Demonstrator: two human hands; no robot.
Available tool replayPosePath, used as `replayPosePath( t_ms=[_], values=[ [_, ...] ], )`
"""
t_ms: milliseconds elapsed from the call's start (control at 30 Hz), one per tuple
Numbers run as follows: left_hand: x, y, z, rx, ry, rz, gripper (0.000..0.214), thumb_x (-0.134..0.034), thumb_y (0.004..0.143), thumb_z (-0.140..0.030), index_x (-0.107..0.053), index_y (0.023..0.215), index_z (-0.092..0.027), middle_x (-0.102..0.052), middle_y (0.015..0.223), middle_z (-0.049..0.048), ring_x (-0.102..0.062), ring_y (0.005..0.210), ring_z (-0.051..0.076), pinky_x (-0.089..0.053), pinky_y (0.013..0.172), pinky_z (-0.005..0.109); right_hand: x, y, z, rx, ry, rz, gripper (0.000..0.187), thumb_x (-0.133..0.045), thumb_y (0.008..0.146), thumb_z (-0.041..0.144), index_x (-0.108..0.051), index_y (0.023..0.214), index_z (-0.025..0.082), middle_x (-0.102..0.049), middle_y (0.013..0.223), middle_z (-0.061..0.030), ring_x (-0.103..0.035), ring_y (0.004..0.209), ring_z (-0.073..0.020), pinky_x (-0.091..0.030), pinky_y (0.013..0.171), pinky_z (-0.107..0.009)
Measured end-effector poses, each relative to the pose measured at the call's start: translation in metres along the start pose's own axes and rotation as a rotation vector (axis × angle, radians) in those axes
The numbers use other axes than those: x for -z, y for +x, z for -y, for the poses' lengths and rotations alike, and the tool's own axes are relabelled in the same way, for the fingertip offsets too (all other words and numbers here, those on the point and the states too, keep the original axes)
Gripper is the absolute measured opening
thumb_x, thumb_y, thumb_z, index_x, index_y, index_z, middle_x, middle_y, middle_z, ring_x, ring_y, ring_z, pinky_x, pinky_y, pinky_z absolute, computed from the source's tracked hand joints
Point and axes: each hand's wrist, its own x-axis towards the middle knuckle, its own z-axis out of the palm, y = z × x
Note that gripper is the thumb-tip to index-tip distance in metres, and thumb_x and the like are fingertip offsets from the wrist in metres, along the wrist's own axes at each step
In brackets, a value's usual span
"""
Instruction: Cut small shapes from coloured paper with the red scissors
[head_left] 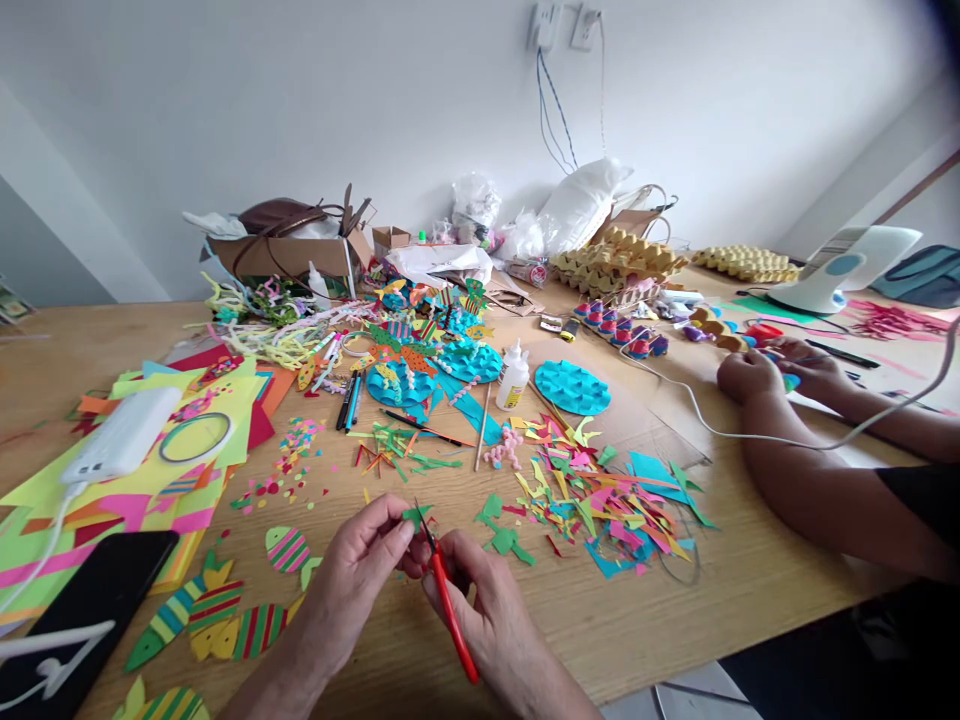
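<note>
My left hand is closed on a small piece of green paper, pinched between thumb and fingertips. In my right hand are red-handled scissors, their dark blades pointing up beside the green paper. Whether the blades touch the paper I cannot tell. To the left of my hands lie several striped paper fish, among them a pink and green one and a red and green one. Just beyond my right hand are green paper scraps.
Colourful offcuts spread right of centre. A white glue bottle stands near a blue egg-carton piece. At left are paper sheets, a power bank and a black phone. Another person's hands work at right, near a white cable.
</note>
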Motion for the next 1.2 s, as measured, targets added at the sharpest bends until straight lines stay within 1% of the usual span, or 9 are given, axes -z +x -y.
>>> replayPosePath(
  t_ms=[233,367,600,767,933,1200],
  values=[
    [-0.0023,-0.0004,-0.0006,0.02,-0.05,-0.033,0.013,-0.062,0.076,-0.029,-0.062,0.07,-0.017,-0.062,0.063,-0.0002,-0.056,0.06,0.015,-0.048,0.06,0.025,-0.0007,-0.0002,-0.0023,0.015,-0.019,0.004,0.019,-0.045,0.082,0.031,-0.046,0.069,0.018,-0.041,0.059,0.0039,-0.036,0.055,-0.0106,-0.029,0.051,-0.022],
    [-0.0027,-0.0003,0.0007,0.021,-0.048,-0.03,0.012,-0.061,0.077,-0.028,-0.062,0.071,-0.018,-0.063,0.064,-0.0006,-0.057,0.061,0.014,-0.049,0.061,0.025,-0.0026,0.0,-0.0036,0.008,-0.02,-0.012,0.021,-0.044,0.082,0.032,-0.043,0.066,0.018,-0.039,0.057,0.0044,-0.034,0.053,-0.0102,-0.028,0.05,-0.022],
    [0.0002,-0.001,0.004,0.026,-0.066,-0.004,0.011,-0.059,0.079,-0.025,-0.062,0.072,-0.017,-0.065,0.066,-0.001,-0.057,0.062,0.013,-0.048,0.062,0.023,-0.0029,-0.0006,-0.0024,-0.01,0.026,-0.013,0.029,-0.045,0.083,0.039,-0.039,0.063,0.019,-0.036,0.056,0.0046,-0.031,0.053,-0.0096,-0.024,0.048,-0.022],
    [0.0009,-0.0021,0.0035,0.038,-0.064,-0.001,0.011,-0.06,0.079,-0.026,-0.062,0.072,-0.017,-0.064,0.064,-0.0011,-0.058,0.061,0.014,-0.049,0.061,0.024,-0.0037,-0.0019,-0.0031,-0.001,0.052,-0.032,0.029,-0.046,0.083,0.036,-0.04,0.06,0.019,-0.032,0.053,0.0063,-0.027,0.05,-0.0088,-0.021,0.045,-0.021],
    [0.0015,-0.0016,0.0034,0.039,-0.055,-0.017,0.012,-0.061,0.078,-0.027,-0.061,0.072,-0.017,-0.064,0.063,-0.0015,-0.057,0.06,0.013,-0.049,0.059,0.023,-0.002,-0.0032,-0.0034,0.012,0.046,-0.031,0.029,-0.047,0.082,0.033,-0.04,0.059,0.019,-0.031,0.053,0.0066,-0.027,0.05,-0.0084,-0.02,0.045,-0.021],
    [0.0029,-0.0007,0.0023,0.021,-0.047,-0.038,0.01,-0.06,0.078,-0.025,-0.061,0.071,-0.018,-0.063,0.06,-0.0036,-0.058,0.058,0.012,-0.048,0.058,0.021,-0.0015,-0.0041,-0.0081,0.012,0.024,-0.025,0.03,-0.046,0.082,0.036,-0.036,0.058,0.02,-0.03,0.053,0.0063,-0.026,0.05,-0.0086,-0.021,0.044,-0.021]
  ],
)
